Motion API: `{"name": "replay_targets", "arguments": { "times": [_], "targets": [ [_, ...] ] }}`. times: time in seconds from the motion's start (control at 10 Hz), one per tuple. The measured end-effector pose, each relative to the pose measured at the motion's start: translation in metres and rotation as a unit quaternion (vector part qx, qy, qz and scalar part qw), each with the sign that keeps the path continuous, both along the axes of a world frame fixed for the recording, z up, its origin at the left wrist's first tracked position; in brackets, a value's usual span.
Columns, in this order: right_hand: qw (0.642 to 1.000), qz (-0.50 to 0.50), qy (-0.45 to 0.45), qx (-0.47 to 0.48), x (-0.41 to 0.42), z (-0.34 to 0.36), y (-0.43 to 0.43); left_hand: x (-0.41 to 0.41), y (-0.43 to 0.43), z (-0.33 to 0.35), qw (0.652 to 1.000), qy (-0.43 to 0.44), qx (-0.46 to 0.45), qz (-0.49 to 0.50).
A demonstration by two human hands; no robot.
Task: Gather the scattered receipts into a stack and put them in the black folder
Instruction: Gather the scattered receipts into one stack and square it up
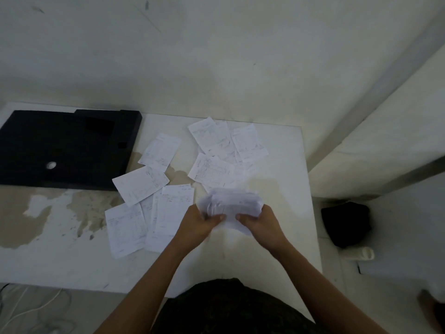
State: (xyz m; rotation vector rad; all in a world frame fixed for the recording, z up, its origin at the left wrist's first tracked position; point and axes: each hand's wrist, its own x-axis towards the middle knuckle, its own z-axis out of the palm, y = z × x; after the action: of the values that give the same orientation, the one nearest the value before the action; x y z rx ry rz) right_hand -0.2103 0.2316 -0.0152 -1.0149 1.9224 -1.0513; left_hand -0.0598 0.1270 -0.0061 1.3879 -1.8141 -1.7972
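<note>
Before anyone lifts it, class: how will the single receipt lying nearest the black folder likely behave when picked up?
The receipt is a thin paper slip, so it would probably flop and bend. It looks very light, so a draught might shift it. It lies flat on the table, so sliding it to the edge may help.

The receipts were thin white paper, faintly printed and matt. The folder was matt black with one shiny metal stud. The table was white, its coating worn to rough brown patches.
</note>
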Motion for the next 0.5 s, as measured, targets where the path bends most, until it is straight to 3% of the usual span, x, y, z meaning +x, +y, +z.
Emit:
{"name": "replay_targets", "arguments": {
  "times": [0.1, 0.3, 0.4, 0.5],
  "targets": [
    [1.000, 0.009, 0.010, 0.029, 0.004, -0.032, 0.011, 0.010, 0.012, -0.012, 1.000, -0.022, 0.004, -0.015],
    [0.995, 0.005, 0.009, 0.098, 0.015, -0.040, 0.014, 0.001, 0.029, -0.035, 0.999, -0.001, 0.001, 0.045],
    [0.998, -0.026, 0.020, 0.057, 0.012, -0.036, 0.007, -0.003, 0.023, -0.034, 0.998, 0.003, 0.010, 0.058],
    [0.999, -0.026, 0.026, 0.025, 0.008, -0.032, 0.008, 0.004, 0.019, -0.028, 0.992, 0.044, 0.075, 0.094]
  ]
}}
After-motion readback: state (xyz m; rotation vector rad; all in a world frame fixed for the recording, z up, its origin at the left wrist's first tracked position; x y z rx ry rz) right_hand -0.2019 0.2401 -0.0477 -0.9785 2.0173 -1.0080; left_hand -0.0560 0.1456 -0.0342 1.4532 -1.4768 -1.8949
